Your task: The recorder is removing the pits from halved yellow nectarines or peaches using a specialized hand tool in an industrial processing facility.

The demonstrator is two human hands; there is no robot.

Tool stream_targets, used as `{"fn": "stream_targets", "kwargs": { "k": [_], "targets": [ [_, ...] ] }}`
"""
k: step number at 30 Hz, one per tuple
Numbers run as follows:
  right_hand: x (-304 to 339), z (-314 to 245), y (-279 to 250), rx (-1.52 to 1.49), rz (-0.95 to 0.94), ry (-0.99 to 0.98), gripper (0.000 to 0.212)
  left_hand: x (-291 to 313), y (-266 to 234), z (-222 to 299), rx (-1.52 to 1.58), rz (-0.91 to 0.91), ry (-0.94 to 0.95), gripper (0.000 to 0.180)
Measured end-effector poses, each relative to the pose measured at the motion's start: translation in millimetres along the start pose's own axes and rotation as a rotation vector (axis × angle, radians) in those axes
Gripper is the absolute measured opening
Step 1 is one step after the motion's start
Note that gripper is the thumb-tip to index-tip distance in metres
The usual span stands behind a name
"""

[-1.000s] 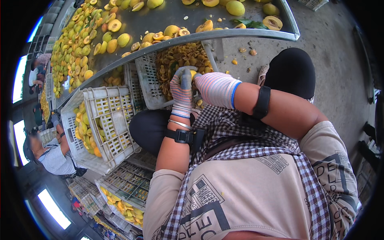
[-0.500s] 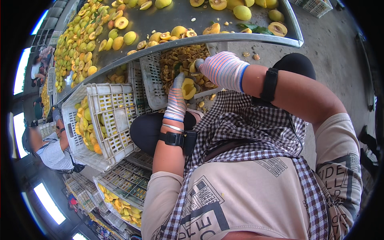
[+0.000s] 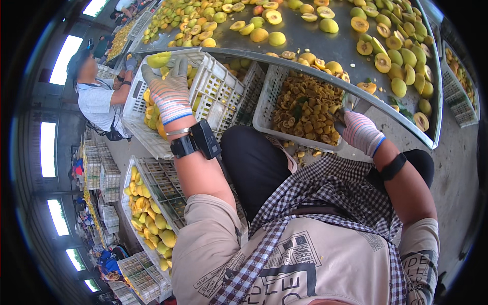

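My left hand, in a striped glove with grey fingertips, reaches over a tilted white plastic crate of yellow-green stone fruit. Its thumb and fingers are spread, and a fruit piece shows just past them. Near the right rim of a pale crate, my right hand has its gloved fingers curled in. Whatever those fingers hold, if anything, is hidden. Small brownish-yellow cut fruit pieces fill that crate, with a few green leaves among them.
A metal-rimmed table carries whole and halved fruit. Another crate of yellow fruit stands at my left, and one more at far right. A co-worker is beyond the left crate. Scraps lie on the floor.
My left hand has moved left from the crate of pieces to the tilted crate, and its yellow fruit half is no longer between the hands. My right hand has drawn away from it. The view has shifted.
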State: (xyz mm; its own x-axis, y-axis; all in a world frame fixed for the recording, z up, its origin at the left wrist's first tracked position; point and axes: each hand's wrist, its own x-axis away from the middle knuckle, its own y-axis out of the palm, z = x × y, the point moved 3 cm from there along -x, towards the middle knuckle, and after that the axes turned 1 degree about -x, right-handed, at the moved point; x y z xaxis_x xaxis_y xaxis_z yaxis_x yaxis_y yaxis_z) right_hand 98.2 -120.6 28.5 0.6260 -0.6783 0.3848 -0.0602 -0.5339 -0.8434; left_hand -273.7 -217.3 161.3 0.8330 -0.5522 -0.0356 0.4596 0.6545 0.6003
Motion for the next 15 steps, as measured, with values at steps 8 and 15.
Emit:
{"fn": "stream_targets", "kwargs": {
  "k": [8, 15],
  "targets": [
    [1, -8, 22, -0.163, 0.206, -0.171, 0.041, 134, 31, -166, -0.878, -0.881, -0.076, 0.053],
    [21, -9, 2, 0.178, 0.045, 0.07, 0.036, 184, 30, -236, -0.997, -0.972, -0.094, 0.03]
  ]
}}
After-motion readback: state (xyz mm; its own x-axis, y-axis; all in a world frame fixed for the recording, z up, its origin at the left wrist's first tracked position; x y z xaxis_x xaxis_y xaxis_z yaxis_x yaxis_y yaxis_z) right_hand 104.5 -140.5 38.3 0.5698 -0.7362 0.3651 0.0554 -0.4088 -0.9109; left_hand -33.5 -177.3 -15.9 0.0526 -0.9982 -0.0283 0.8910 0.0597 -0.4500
